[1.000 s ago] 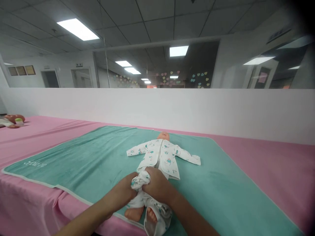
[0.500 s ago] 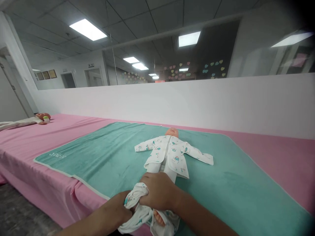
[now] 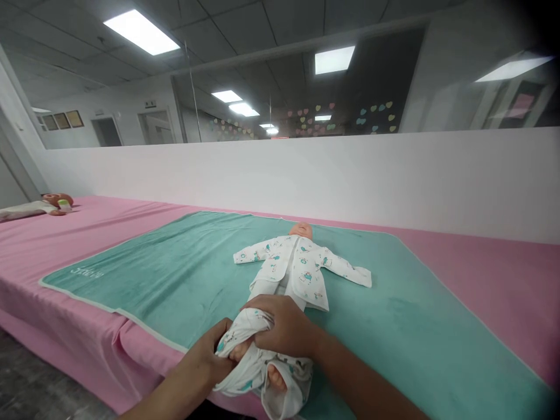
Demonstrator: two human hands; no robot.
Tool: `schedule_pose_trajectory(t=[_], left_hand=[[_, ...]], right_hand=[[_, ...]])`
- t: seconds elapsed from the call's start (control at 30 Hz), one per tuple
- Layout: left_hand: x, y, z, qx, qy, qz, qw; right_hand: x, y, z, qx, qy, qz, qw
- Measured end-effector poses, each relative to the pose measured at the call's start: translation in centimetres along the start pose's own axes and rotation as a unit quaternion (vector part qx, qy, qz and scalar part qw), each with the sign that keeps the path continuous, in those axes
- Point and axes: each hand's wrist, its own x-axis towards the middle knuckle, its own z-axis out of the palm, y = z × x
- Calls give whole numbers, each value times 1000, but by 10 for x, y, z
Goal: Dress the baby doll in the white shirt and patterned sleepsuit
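A baby doll (image 3: 301, 230) lies on its back on a green blanket (image 3: 192, 262), dressed in a white printed jacket (image 3: 308, 271). Around its lower legs are bunched white printed trousers (image 3: 247, 370), and both feet show through the cloth. My left hand (image 3: 214, 356) grips the trouser fabric beside one foot, fingers closed on it. Across the doll's legs lies my right hand (image 3: 284, 326), its fingers closed on the upper part of the same bunched cloth. Some of the right fingertips are hidden by the fabric.
Pink sheeting (image 3: 131, 216) covers the wide table under the blanket. Another doll (image 3: 59, 201) lies at the far left with a small light-coloured bottle beside it. A white wall (image 3: 394, 181) with a large mirror or window above runs along the back. The table's front edge is at lower left.
My left hand has shifted slightly, baring more of the doll's foot between the hands. The right hand keeps its hold on the cloth. The view has turned a little to the right.
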Motion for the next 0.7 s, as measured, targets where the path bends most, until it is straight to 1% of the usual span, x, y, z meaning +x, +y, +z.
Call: schedule_pose_trajectory(t=[0.07, 0.17, 0.27, 0.33, 0.4, 0.47, 0.57, 0.63, 0.7], left_hand=[[5, -4, 5, 9, 9, 6, 1000], [7, -5, 12, -5, -4, -7, 1000], [6, -2, 14, -17, 23, -19, 999], [5, 2, 13, -27, 46, 0, 999], [8, 5, 8, -43, 43, 31, 998], [15, 7, 1, -56, 28, 61, 996], [30, 6, -13, -49, -2, 99, 994], [40, 3, -22, -37, -53, 119, 991], [47, 1, -30, -37, -129, 136, 982]], right_hand=[[0, 2, -2, 21, -4, -13, 1000], [0, 3, -5, 47, -5, -16, 999], [1, 1, -9, 66, -23, -20, 997], [1, -1, -13, 79, -51, -24, 995], [1, -2, -16, 88, -77, -27, 993], [2, -1, -18, 89, -79, -30, 992], [3, 4, -18, 82, -58, -31, 994], [4, 8, -17, 76, -54, -15, 996], [5, 11, -16, 72, -57, 10, 996]])
